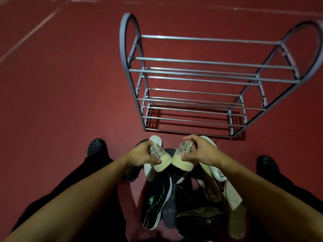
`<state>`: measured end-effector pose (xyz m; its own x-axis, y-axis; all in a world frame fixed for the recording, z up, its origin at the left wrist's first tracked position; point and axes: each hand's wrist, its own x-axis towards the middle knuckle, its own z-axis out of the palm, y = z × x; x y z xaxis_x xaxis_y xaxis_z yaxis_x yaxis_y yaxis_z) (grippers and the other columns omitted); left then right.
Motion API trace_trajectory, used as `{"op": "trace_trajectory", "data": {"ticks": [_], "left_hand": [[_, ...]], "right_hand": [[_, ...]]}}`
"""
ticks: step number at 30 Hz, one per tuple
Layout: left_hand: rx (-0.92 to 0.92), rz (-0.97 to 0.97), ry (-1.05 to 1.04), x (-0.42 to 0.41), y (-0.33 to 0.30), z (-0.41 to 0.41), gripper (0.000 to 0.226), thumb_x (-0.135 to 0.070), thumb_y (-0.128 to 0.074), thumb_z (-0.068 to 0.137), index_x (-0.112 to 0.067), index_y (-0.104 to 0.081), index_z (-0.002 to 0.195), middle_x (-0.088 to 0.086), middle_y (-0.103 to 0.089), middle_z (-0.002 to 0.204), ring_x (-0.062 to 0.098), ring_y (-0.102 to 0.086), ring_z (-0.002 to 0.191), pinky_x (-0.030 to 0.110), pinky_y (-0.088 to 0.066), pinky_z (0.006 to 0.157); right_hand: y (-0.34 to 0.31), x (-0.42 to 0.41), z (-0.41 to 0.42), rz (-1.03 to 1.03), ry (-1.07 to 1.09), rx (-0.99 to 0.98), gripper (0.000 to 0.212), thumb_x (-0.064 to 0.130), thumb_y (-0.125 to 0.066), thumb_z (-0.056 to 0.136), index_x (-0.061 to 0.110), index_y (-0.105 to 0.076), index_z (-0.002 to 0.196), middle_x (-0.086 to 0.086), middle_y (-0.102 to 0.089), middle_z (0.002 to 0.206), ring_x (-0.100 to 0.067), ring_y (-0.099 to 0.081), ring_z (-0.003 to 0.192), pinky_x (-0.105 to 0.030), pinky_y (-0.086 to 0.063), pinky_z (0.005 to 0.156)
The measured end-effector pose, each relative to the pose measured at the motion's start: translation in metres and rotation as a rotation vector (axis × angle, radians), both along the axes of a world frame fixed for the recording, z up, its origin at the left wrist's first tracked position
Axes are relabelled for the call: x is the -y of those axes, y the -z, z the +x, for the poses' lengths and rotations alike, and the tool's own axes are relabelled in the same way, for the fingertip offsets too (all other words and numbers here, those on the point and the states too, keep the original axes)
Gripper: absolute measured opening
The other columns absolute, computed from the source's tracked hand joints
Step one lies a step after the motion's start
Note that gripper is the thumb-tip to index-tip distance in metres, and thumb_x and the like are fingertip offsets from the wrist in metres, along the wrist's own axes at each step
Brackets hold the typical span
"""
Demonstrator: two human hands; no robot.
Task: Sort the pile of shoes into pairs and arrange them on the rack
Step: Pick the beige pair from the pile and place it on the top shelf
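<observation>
Two pale cream shoes with black lettering are held up side by side above the pile, just in front of the rack. The left hand is curled round the left shoe, whose long axis slants from the near end by the thumb away to upper left. The right hand grips the right shoe, whose axis slants away to upper right, so the two near ends almost meet. Below them the pile of shoes lies on the red floor, a black shoe with green stripes pointing towards the person, pale soles turned up at right. The grey metal rack stands behind, its rails running left to right
</observation>
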<state>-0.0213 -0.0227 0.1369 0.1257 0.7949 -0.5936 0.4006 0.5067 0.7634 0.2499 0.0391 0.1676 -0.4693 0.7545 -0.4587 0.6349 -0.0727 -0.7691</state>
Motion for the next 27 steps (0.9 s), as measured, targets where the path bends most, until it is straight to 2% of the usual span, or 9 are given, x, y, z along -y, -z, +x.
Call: {"op": "trace_trajectory", "data": {"ticks": [4, 6, 8, 10, 13, 16, 20, 25, 27], "left_hand": [[-0.083, 0.110, 0.160, 0.001, -0.067, 0.009, 0.047, -0.007, -0.090, 0.071, -0.004, -0.063, 0.108, -0.009, -0.070, 0.080, -0.006, -0.065, 0.064, 0.011, -0.049, 0.057], [-0.137, 0.173, 0.219, 0.003, -0.100, 0.014, 0.051, -0.012, -0.091, 0.070, -0.005, -0.061, 0.110, 0.004, -0.073, 0.091, 0.005, -0.069, 0.072, 0.025, -0.056, 0.062], [-0.224, 0.254, 0.269, 0.006, -0.132, 0.017, 0.055, -0.022, -0.093, 0.068, -0.009, -0.060, 0.110, 0.014, -0.072, 0.102, 0.025, -0.071, 0.087, 0.045, -0.060, 0.077], [-0.273, 0.317, 0.306, 0.010, -0.161, 0.019, 0.058, -0.030, -0.094, 0.065, -0.014, -0.060, 0.109, 0.012, -0.072, 0.105, 0.031, -0.070, 0.095, 0.051, -0.058, 0.084], [-0.309, 0.387, 0.338, 0.018, -0.200, 0.024, 0.058, -0.036, -0.094, 0.063, -0.022, -0.058, 0.106, 0.006, -0.071, 0.102, 0.027, -0.069, 0.093, 0.048, -0.058, 0.083], [-0.304, 0.457, 0.350, 0.025, -0.239, 0.028, 0.057, -0.038, -0.095, 0.062, -0.026, -0.058, 0.104, -0.001, -0.071, 0.097, 0.010, -0.067, 0.081, 0.031, -0.056, 0.072], [-0.334, 0.549, 0.360, 0.033, -0.288, 0.036, 0.053, -0.034, -0.094, 0.065, -0.024, -0.058, 0.103, -0.004, -0.069, 0.095, 0.006, -0.063, 0.077, 0.019, -0.050, 0.066], [-0.461, 0.701, 0.380, 0.033, -0.331, 0.040, 0.051, -0.029, -0.093, 0.067, -0.018, -0.059, 0.104, 0.003, -0.068, 0.101, 0.019, -0.066, 0.089, 0.034, -0.055, 0.074], [-0.497, 0.775, 0.377, 0.028, -0.340, 0.038, 0.047, -0.028, -0.092, 0.068, -0.021, -0.058, 0.100, -0.002, -0.062, 0.097, 0.006, -0.062, 0.084, 0.026, -0.052, 0.069]], "right_hand": [[-0.058, 0.008, 0.004, 0.098, -0.049, 0.011, 0.075, 0.031, -0.090, 0.065, 0.031, -0.051, 0.129, 0.005, -0.064, 0.113, -0.004, -0.065, 0.093, -0.019, -0.055, 0.076], [-0.088, 0.014, 0.006, 0.156, -0.083, 0.018, 0.075, 0.030, -0.089, 0.066, 0.032, -0.050, 0.130, 0.005, -0.062, 0.117, -0.004, -0.063, 0.096, -0.011, -0.050, 0.073], [-0.117, 0.019, 0.009, 0.217, -0.116, 0.035, 0.076, 0.031, -0.089, 0.067, 0.033, -0.050, 0.132, 0.002, -0.061, 0.124, -0.012, -0.061, 0.105, -0.018, -0.052, 0.084], [-0.145, 0.025, 0.012, 0.271, -0.148, 0.055, 0.079, 0.032, -0.088, 0.069, 0.033, -0.047, 0.136, 0.005, -0.056, 0.131, -0.015, -0.058, 0.114, -0.026, -0.049, 0.091], [-0.184, 0.035, 0.016, 0.317, -0.187, 0.054, 0.086, 0.031, -0.089, 0.068, 0.030, -0.043, 0.141, 0.013, -0.050, 0.135, -0.008, -0.051, 0.120, -0.015, -0.041, 0.089], [-0.219, 0.043, 0.017, 0.391, -0.227, 0.076, 0.088, 0.030, -0.090, 0.066, 0.029, -0.043, 0.141, 0.014, -0.048, 0.136, -0.005, -0.047, 0.123, -0.018, -0.039, 0.099], [-0.258, 0.047, 0.017, 0.542, -0.211, 0.083, 0.080, 0.034, -0.091, 0.062, 0.033, -0.050, 0.131, 0.018, -0.052, 0.125, -0.004, -0.053, 0.111, -0.013, -0.041, 0.087], [-0.293, 0.042, 0.015, 0.773, -0.208, 0.056, 0.066, 0.036, -0.091, 0.061, 0.032, -0.057, 0.117, 0.016, -0.052, 0.110, -0.003, -0.052, 0.094, -0.016, -0.042, 0.076], [-0.300, 0.037, 0.014, 0.853, -0.206, 0.060, 0.061, 0.035, -0.091, 0.062, 0.030, -0.059, 0.114, 0.014, -0.052, 0.108, -0.002, -0.052, 0.092, -0.017, -0.042, 0.075]]}}
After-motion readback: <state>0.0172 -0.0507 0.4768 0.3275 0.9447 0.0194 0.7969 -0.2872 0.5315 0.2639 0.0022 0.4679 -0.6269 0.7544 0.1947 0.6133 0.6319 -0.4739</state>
